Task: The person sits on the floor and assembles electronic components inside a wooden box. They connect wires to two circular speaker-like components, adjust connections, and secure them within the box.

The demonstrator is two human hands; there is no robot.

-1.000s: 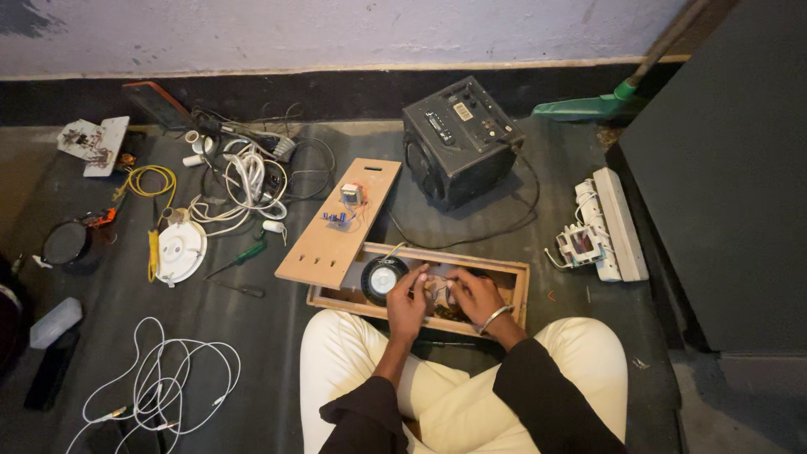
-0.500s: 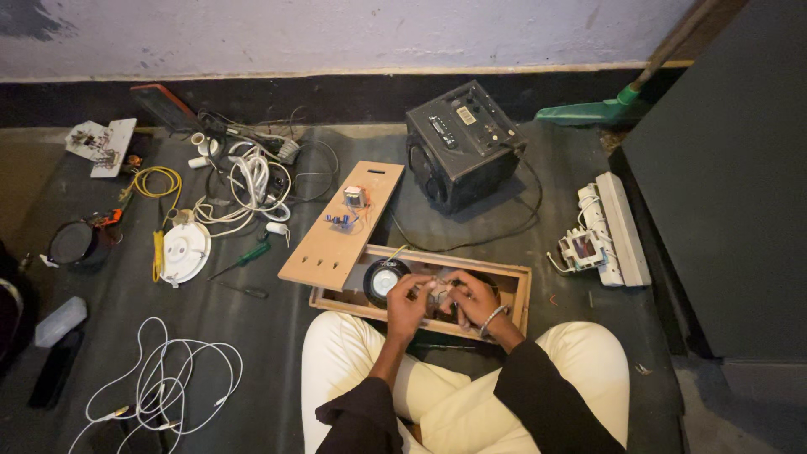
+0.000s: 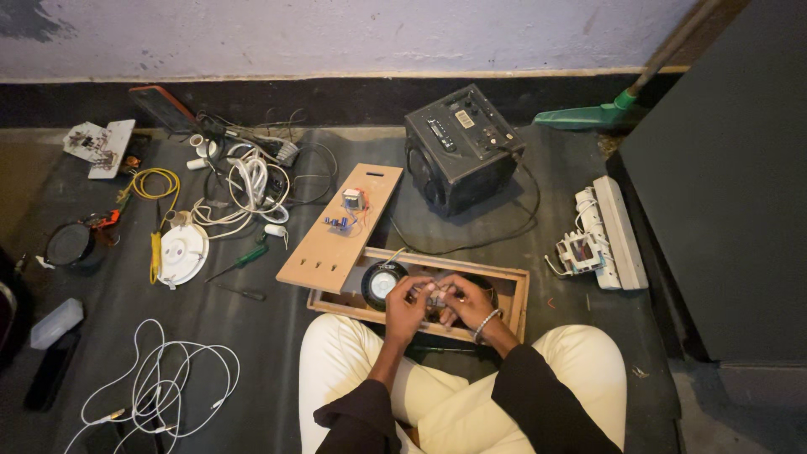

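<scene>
I sit cross-legged on the floor with an open wooden speaker box [image 3: 517, 290] in front of my knees. Both hands meet over its middle. My left hand [image 3: 407, 308] and my right hand [image 3: 463, 301] pinch a small part with thin wires [image 3: 435, 295] between their fingertips; what it is I cannot make out. A round black speaker cone [image 3: 382, 284] sits in the box just left of my left hand. The box's wooden back panel [image 3: 340, 229], carrying a small circuit board, leans off the box's left corner.
A black amplifier box [image 3: 461, 147] stands behind the wooden box, its cable looping right. A white power strip [image 3: 618, 231] lies at right beside a dark cabinet [image 3: 723, 168]. Left are white cables [image 3: 248, 185], screwdrivers [image 3: 239, 261], a white round fitting [image 3: 182, 252] and a white cord [image 3: 160, 382].
My hands stay over the box, fingers working the small part slightly. The view has shifted a little; nothing else moved.
</scene>
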